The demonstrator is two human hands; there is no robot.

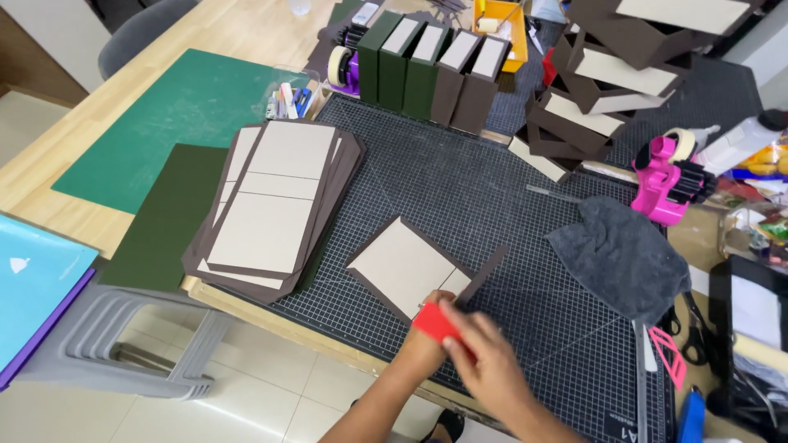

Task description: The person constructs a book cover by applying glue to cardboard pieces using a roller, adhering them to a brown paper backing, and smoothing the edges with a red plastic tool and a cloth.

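Both hands worked at the near edge of the black gridded cutting mat (492, 213). The right hand (492, 369) was closed around a small red flat tool (435, 322), likely a scraper or smoothing card, pressing it against the near corner of a cardboard panel (402, 267) backed with dark brown paper. The left hand (425, 344) sat mostly hidden behind the tool and the right hand, so whether it was open or gripping could not be told; it seemed to steady the panel from below. A brown flap (484, 275) stood turned up at the panel's right edge, just beside the tool.

Judging by this, the step was folding and burnishing the paper margin over the board. To do it well: keep the panel flat on the mat, hold it firmly so it doesn't skid, run the tool's edge from the board outward with even pressure (no gouging the paper), and crease tight against the board edge before laying the flap down. Corners looked the risky part, since they could bunch or wrinkle.

A stack of similar wrapped panels (275, 205) lay well apart to the left, a grey cloth (620, 258) to the right, a pink tape dispenser (669, 176) beyond it, and finished boxes (431, 70) at the far side.
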